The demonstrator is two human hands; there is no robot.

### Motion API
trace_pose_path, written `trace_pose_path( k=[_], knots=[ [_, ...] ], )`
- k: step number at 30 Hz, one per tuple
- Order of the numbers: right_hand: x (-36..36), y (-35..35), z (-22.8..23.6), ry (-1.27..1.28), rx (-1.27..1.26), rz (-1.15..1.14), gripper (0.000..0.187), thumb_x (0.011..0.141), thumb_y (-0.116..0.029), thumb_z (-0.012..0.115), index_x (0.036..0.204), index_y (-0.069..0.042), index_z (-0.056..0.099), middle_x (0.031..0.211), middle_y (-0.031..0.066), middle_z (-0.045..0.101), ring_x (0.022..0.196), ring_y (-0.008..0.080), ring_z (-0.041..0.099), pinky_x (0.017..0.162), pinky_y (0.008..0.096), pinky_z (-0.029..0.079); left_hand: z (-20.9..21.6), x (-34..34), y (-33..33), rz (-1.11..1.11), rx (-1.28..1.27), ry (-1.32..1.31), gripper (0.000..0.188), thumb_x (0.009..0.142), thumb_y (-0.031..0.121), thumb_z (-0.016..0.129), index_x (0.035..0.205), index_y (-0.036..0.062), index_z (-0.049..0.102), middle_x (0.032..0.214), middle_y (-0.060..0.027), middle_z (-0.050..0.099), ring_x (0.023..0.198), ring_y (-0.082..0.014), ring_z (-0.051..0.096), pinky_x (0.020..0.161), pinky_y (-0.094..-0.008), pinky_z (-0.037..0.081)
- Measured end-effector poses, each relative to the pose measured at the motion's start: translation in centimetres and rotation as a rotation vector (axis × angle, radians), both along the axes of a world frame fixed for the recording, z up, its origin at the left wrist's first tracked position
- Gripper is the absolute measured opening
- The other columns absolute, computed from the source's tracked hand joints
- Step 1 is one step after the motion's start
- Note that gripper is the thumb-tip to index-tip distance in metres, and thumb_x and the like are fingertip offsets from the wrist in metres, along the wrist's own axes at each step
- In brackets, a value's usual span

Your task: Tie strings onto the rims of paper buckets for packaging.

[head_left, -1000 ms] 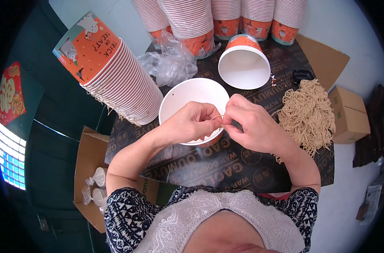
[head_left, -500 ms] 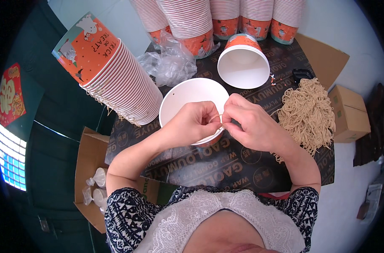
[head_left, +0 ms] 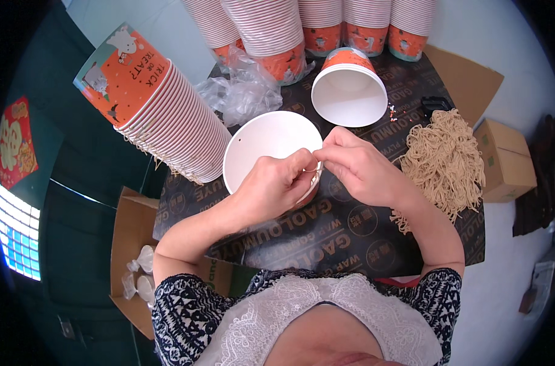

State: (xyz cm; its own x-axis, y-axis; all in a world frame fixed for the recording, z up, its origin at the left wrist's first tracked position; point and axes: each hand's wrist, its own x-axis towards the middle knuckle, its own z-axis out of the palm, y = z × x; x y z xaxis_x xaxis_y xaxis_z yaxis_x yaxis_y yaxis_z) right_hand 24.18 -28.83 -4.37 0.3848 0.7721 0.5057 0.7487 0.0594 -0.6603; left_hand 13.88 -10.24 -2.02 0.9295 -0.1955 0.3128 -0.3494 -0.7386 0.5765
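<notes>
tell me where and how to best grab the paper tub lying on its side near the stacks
Probably by the right edge of its rim, coming from the front right: the paper tub lies with its open mouth toward the person, so a thumb could go inside. Tub stacks stand behind its base; clear plastic wrap lies to its left.

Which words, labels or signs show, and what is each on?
Leftmost orange tub: dark lettering, left unquoted.
Black tabletop: repeated tan lettering, left unquoted.
Red poster: gold characters, left unquoted.
Left carton: green lettering, partly hidden.
Right carton: green mark, too small to read.
Tub at the hands: none readable.
</notes>
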Motion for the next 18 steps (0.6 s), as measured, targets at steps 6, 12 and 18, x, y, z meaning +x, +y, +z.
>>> trace_pose_path(
  k=[6, 12, 18],
  knots=[
    [0.8, -0.2, 0.0, 0.097, -0.053, 0.105, 0.017, 0.089, 0.002, 0.057, 0.104, 0.004, 0.064, 0.095, 0.0104, 0.055, 0.088, 0.0226, 0.056, 0.079, 0.0313, 0.046, -0.1, 0.1, 0.3, -0.034, 0.035, -0.04, 0.007, 0.089, 0.006, 0.063, 0.094, 0.0033, 0.06, 0.068, -0.0163, 0.063, 0.059, -0.0312, 0.066, 0.053, -0.0366, 0.051],
    [0.5, -0.3, 0.7, 0.197, -0.099, 0.134, 0.017, 0.088, 0.001, 0.059, 0.104, 0.004, 0.064, 0.095, 0.0077, 0.054, 0.085, 0.0185, 0.053, 0.077, 0.0298, 0.044, -0.5, 0.2, 0.7, -0.065, 0.062, -0.11, 0.007, 0.088, 0.008, 0.065, 0.094, 0.0057, 0.06, 0.066, -0.0138, 0.063, 0.058, -0.0314, 0.066, 0.051, -0.0376, 0.052],
    [0.7, -0.3, 0.2, 0.218, -0.087, 0.146, 0.017, 0.087, 0.001, 0.06, 0.104, 0.003, 0.064, 0.095, 0.0062, 0.052, 0.081, 0.0152, 0.051, 0.074, 0.0286, 0.043, -0.8, 0.6, 0.8, -0.136, 0.135, -0.247, 0.009, 0.087, 0.007, 0.065, 0.093, 0.0067, 0.059, 0.062, -0.0122, 0.061, 0.056, -0.032, 0.065, 0.049, -0.0392, 0.052]
  ],
)
